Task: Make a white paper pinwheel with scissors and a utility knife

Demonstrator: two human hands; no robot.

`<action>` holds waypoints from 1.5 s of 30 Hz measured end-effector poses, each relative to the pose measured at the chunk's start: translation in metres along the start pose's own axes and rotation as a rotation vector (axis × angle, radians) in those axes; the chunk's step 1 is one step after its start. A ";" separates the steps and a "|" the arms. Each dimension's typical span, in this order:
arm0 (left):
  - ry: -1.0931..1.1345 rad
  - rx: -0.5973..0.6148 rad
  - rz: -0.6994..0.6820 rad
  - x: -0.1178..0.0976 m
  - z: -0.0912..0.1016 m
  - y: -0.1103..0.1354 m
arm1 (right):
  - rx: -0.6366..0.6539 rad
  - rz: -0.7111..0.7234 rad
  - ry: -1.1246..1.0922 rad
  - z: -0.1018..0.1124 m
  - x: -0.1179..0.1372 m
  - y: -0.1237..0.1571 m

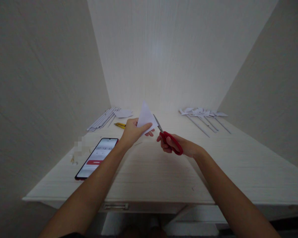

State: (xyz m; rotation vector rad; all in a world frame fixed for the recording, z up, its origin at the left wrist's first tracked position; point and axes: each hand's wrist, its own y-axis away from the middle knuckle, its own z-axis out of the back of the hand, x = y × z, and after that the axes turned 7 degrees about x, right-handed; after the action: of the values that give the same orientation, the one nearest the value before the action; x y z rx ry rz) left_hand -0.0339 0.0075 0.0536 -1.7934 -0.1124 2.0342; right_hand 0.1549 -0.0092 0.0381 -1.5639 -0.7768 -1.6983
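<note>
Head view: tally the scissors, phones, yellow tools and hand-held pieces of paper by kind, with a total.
Red-handled scissors, in the right hand: 1
White paper, in the left hand: 1
Phone: 1
Yellow tool: 1
Total: 4

White paper triangle (145, 118), seemingly folded, apex up, red-handled scissors (167, 135) tilted beside it

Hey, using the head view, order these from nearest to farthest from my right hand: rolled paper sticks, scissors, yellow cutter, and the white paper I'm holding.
From the right hand:
1. Scissors, held in it.
2. White paper, to its left, in the left hand.
3. Yellow cutter, farther left.
4. Rolled paper sticks, farthest left.
</note>
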 end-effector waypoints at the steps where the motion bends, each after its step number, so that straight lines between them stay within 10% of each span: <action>1: -0.002 -0.001 0.002 0.000 0.000 0.000 | -0.002 -0.002 0.000 0.000 0.000 0.000; 45: 0.092 0.023 0.093 0.001 -0.002 0.001 | 0.013 0.047 0.022 0.007 -0.010 -0.003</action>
State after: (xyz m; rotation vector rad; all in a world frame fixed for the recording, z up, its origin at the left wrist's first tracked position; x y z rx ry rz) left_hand -0.0325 0.0068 0.0522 -1.9068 0.0220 2.0032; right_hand 0.1572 -0.0011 0.0292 -1.5401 -0.7327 -1.6707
